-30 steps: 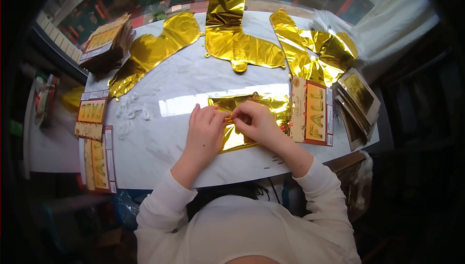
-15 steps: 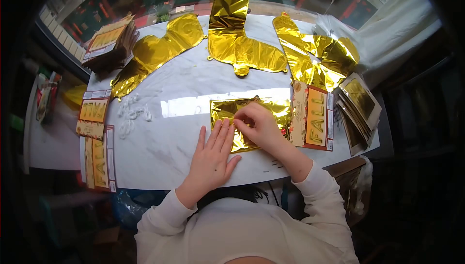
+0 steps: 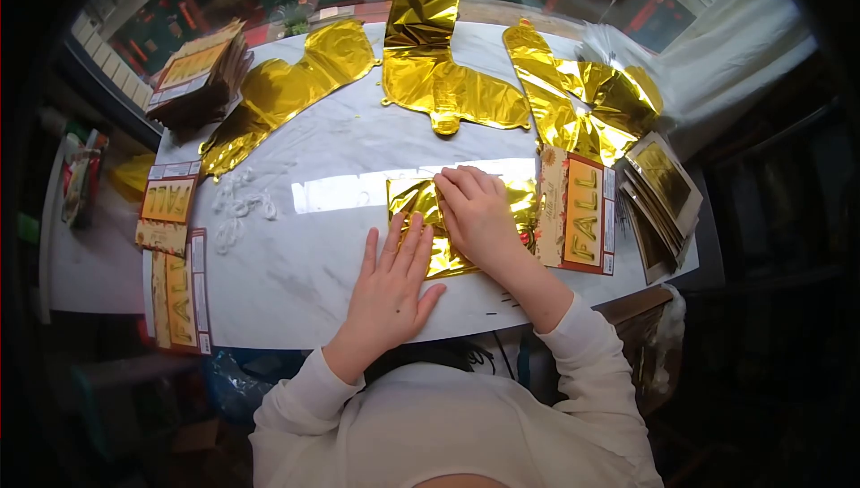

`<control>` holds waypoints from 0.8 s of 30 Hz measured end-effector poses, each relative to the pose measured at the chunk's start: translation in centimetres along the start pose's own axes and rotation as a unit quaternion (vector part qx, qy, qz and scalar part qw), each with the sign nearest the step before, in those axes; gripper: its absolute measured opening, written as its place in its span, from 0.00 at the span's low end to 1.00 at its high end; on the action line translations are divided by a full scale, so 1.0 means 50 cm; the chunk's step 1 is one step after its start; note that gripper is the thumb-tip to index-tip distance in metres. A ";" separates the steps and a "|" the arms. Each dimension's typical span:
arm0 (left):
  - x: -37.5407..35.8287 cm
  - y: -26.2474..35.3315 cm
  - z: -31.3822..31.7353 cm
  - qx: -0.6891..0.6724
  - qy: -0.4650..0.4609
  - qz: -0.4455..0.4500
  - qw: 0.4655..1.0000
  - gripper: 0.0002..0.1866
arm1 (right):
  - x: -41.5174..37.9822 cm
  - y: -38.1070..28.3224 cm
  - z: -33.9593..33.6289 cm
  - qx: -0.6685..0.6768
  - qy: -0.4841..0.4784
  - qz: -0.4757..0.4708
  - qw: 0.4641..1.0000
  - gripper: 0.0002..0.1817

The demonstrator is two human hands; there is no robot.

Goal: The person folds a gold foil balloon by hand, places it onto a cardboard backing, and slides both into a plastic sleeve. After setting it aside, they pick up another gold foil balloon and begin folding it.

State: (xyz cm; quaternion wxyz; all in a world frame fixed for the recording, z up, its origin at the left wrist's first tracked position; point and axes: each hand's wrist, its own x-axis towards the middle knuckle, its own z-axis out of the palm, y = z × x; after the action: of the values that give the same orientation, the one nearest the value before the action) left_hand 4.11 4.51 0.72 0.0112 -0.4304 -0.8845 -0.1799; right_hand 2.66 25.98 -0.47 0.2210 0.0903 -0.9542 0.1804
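A folded gold foil balloon (image 3: 451, 259) lies flat on the marble-patterned table before me. My left hand (image 3: 387, 295) rests palm down with fingers stretched out, its fingertips on the left part of the foil. Over the middle of the foil, my right hand (image 3: 479, 219) has its fingers bent and drawn together, apparently gripping the foil near the upper edge; the fingertips partly hide what they hold. Just right of this hand is a printed FALL package (image 3: 584, 212). Something small and red shows at the foil's right side, partly covered by my wrist.
Unfolded gold foil balloons lie along the back: a left one (image 3: 287, 98), a middle one (image 3: 425, 67) and a right one (image 3: 560, 98). Stacked packages (image 3: 197, 71) stand back left, more packages (image 3: 168, 206) at the left edge. White string loops (image 3: 237, 210) and a card stack (image 3: 663, 197) flank the work area.
My right hand has shifted slightly up and turned, its fingers now closer together along the foil's upper edge. My left hand stays nearly still. The whole view has moved slightly.
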 end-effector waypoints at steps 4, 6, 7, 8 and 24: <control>0.000 0.001 0.001 0.000 -0.002 0.000 1.000 0.40 | 0.004 -0.003 -0.006 -0.049 0.010 -0.039 0.998 0.21; -0.001 0.001 0.002 -0.001 -0.001 -0.001 1.000 0.40 | -0.004 0.008 0.003 -0.061 -0.009 -0.036 0.997 0.21; -0.001 0.001 0.002 0.001 -0.002 -0.001 1.000 0.40 | -0.007 0.012 0.006 -0.072 -0.027 -0.034 0.996 0.22; -0.001 0.001 0.001 0.003 -0.003 0.000 1.000 0.40 | -0.008 0.012 0.003 -0.072 -0.027 -0.034 0.996 0.22; 0.003 0.003 -0.002 0.000 -0.028 -0.006 1.000 0.41 | -0.005 0.023 -0.008 -0.038 -0.011 -0.017 0.999 0.21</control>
State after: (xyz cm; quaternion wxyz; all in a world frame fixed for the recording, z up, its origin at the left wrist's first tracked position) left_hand 4.12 4.67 0.87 -0.0149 -0.4298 -0.8871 -0.1676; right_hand 2.75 27.22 -0.63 0.2166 0.1004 -0.9611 0.1388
